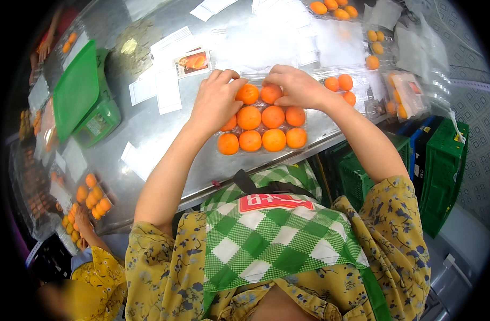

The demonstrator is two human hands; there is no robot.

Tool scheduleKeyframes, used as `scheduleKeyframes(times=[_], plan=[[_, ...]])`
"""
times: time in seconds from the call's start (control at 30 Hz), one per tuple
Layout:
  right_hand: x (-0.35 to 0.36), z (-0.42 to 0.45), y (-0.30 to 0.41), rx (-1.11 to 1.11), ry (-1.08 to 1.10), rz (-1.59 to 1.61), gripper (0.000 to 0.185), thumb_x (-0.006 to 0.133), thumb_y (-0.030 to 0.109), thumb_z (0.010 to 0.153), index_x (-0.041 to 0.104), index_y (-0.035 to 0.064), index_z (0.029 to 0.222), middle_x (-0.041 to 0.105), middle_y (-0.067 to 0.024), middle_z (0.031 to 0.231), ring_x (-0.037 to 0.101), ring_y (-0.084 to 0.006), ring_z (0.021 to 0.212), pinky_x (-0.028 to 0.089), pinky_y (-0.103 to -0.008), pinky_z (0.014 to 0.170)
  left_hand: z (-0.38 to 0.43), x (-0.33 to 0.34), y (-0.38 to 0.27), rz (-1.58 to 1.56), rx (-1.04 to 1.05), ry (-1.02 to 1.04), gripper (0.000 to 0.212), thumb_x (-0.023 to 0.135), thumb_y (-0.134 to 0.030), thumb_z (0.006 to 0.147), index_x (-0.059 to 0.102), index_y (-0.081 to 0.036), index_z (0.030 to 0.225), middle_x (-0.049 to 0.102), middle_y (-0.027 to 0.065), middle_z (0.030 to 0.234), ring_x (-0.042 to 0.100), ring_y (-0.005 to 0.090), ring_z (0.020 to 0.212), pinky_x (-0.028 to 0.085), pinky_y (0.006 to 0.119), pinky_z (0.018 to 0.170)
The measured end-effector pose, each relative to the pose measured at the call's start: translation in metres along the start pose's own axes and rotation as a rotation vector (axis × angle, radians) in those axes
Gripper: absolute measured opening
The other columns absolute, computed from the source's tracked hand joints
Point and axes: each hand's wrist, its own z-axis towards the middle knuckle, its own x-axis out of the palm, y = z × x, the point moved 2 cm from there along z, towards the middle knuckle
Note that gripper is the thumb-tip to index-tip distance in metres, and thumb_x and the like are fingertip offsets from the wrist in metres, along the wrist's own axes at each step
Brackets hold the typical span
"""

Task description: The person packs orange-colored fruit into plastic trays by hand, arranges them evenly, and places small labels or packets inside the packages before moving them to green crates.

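A clear plastic tray (pixel 261 151) lies near the front edge of the metal table, with rows of round orange fruits (pixel 273 116) in its hollows. My left hand (pixel 217 98) is at the tray's far left, thumb and forefinger on either side of a far-row fruit (pixel 248 94). Beside it, my right hand (pixel 295 86) has its fingers and thumb around another far-row fruit (pixel 271 93). The left hand and wrist partly cover the fruits at the tray's left side.
Printed cards (pixel 192 63) and papers are scattered beyond the tray. A green plastic bin (pixel 100 124) with a tilted green lid (pixel 76 92) stands at left. More fruit trays (pixel 346 82) lie at right, above green crates (pixel 443 176). At lower left, a co-worker's hand (pixel 83 220) touches fruit.
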Motion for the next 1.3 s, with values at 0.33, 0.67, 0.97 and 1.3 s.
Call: scheduleKeyframes(times=[0.33,0.67,0.97,1.3], plan=[[-0.013,-0.048,-0.01,0.181,-0.158,-0.093,0.044,0.07,0.016,0.065,0.058,0.0092,0.107,0.052,-0.0108,0.101,0.053,-0.027,0.096,0.046,-0.0364,0.081,0.024,0.017,-0.006,0.195,0.026,0.25,0.043,0.063,0.001,0.061,0.059,-0.006,0.103,0.055,0.0053,0.098,0.051,0.0235,0.095,0.041,0.036,0.081],[-0.004,-0.04,-0.007,0.243,-0.161,-0.131,0.036,0.07,0.018,0.065,0.057,0.0094,0.097,0.051,-0.0066,0.096,0.055,-0.0251,0.091,0.047,-0.0367,0.073,0.025,0.003,-0.003,0.119,0.035,0.185,0.041,0.067,-0.003,0.061,0.058,-0.005,0.101,0.058,0.0059,0.093,0.058,0.0217,0.087,0.046,0.035,0.074],[-0.017,-0.054,-0.031,0.455,-0.205,0.672,0.043,0.067,0.024,0.07,0.055,0.0052,0.108,0.06,-0.0091,0.101,0.058,-0.0196,0.09,0.049,-0.0326,0.071,-0.011,0.008,0.024,-1.733,-0.578,0.13,0.038,0.058,-0.021,0.086,0.051,0.001,0.116,0.061,0.0127,0.105,0.06,0.0218,0.096,0.05,0.03,0.082],[0.009,-0.071,-0.037,0.366,-0.16,1.841,0.037,0.047,0.035,0.088,0.054,0.0071,0.111,0.06,-0.0116,0.103,0.059,-0.0198,0.082,0.049,-0.0347,0.071,-0.009,0.007,0.021,-1.408,-0.561,0.098,0.039,0.062,-0.021,0.082,0.053,-0.001,0.115,0.061,0.0122,0.105,0.062,0.0201,0.091,0.051,0.03,0.077]])
